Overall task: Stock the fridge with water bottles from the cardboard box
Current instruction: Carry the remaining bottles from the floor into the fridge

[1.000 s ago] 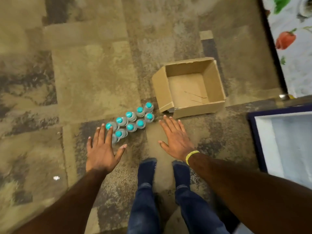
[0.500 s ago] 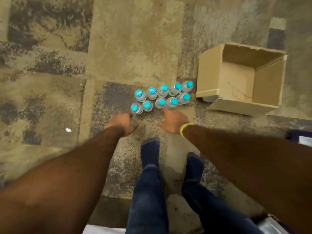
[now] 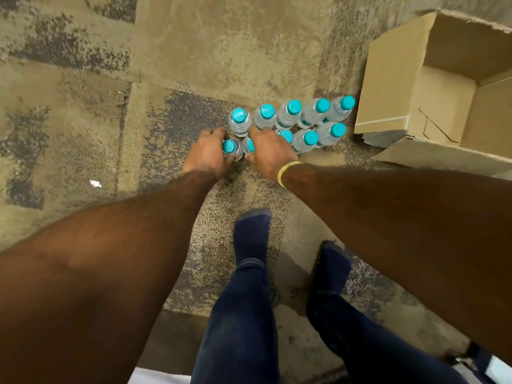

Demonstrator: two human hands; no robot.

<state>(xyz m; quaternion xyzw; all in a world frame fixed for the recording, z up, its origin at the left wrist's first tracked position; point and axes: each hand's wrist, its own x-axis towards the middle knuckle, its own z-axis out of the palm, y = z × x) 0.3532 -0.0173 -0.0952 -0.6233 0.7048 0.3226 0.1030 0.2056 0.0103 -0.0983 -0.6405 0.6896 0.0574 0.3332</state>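
The cardboard box point(image 3: 388, 87) is being seen open with nothing showing inside, and ten capped water bottles point(image 3: 288, 115) are standing in two rows just left of it, so unpacking is being judged done and all fridge loading left. At the row end farthest from the box, one bottle point(image 3: 229, 146) is being gripped by the curled fingers of the left hand point(image 3: 206, 155), and the next bottle point(image 3: 249, 145) by those of the right hand point(image 3: 270, 151). Everything is being borne by worn, blotchy tan-and-grey carpet point(image 3: 194, 51).
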